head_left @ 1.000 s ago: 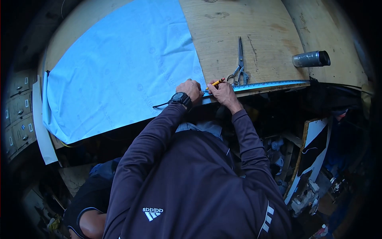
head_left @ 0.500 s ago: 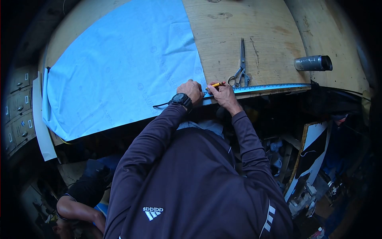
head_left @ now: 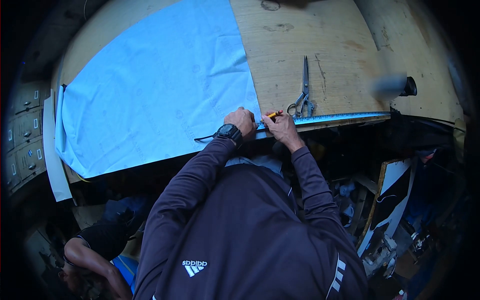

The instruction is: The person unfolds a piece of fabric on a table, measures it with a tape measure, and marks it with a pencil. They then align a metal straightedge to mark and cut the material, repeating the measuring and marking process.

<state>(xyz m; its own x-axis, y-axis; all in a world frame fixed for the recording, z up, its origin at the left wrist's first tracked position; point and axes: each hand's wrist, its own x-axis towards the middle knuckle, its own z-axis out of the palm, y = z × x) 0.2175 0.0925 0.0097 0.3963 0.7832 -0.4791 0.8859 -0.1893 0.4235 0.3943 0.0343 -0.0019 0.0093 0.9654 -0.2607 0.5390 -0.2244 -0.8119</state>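
Observation:
My left hand (head_left: pixel 241 121), with a black watch at the wrist, is closed at the front edge of the light blue sheet (head_left: pixel 160 90). It grips the measuring tape (head_left: pixel 345 118), which stretches right along the table's front edge; its left end is hidden under my fingers. A black strap (head_left: pixel 202 137) sticks out left of that wrist. Beside it, my right hand (head_left: pixel 283 129) pinches a yellow pencil (head_left: pixel 274 115) over the tape, near the sheet's right edge. Scissors (head_left: pixel 304 90) lie just beyond the tape, blades pointing away from me.
A dark cylinder (head_left: pixel 410 86) lies on the right of the wooden table (head_left: pixel 330 35), partly covered by a blurred shape (head_left: pixel 387 86) I cannot make out. Another person (head_left: pixel 95 255) bends low at the left. Drawers (head_left: pixel 27 122) stand far left; a framed panel (head_left: pixel 385 200) leans at right.
A blurred shape has appeared over the dark cylinder at the right. The table and both hands sit slightly lower in view. My grips on tape and pencil look the same.

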